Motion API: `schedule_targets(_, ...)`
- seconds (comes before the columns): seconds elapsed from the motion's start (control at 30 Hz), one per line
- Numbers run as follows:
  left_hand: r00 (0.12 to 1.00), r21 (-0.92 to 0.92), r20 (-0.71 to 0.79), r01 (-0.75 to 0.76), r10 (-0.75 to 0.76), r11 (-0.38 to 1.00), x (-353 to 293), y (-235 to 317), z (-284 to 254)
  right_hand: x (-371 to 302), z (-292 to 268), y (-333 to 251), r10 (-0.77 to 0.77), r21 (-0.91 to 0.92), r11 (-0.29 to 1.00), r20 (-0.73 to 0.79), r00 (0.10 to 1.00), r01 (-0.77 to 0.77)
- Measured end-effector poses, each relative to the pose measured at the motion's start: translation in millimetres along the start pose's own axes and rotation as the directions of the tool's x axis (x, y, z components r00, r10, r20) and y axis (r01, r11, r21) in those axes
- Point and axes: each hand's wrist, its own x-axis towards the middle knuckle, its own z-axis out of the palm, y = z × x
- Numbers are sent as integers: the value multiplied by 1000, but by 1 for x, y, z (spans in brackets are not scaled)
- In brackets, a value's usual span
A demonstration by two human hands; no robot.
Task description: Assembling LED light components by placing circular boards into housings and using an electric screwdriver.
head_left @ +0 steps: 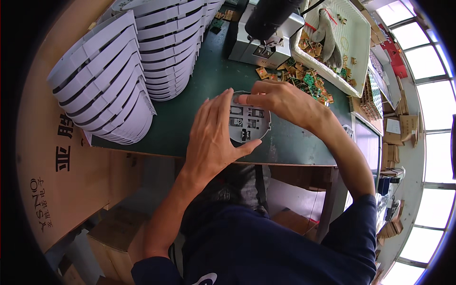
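A round grey plastic housing [249,116] with rectangular cutouts and small dark parts inside lies on the green bench top. My left hand [211,130] cups its left rim, fingers stretched along that side and the thumb at its lower edge. Over the upper part of the housing is my right hand [275,97], its fingers curled and the thumb tip pressed down near the upper left rim. Whatever is between those right fingers, if anything, is hidden.
Tall nested stacks of white curved plastic parts [114,80] stand at the left. Behind the housing sit a metal machine [261,52] with a black cylinder above, loose small circuit boards [308,83], and a white tray [358,52] holding boards and a grey glove. Cardboard [90,185] stands left.
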Motion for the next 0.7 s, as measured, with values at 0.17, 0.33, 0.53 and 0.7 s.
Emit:
schedule_targets(0.17,1000,-7,-1,0,0,1000,2,1,-2,3,6,10,-185,-163,971,-63,981,172)
schedule_targets(0.33,1000,-27,-12,16,-16,1000,1,0,-1,5,5,12,-237,-196,956,-76,969,219)
schedule_targets(0.53,1000,-28,-26,-9,8,1000,0,-1,-1,-1,2,15,-209,-106,974,-92,974,199)
schedule_targets(0.7,999,-50,-38,-11,9,999,0,-2,0,7,-1,8,-217,-258,940,58,975,224)
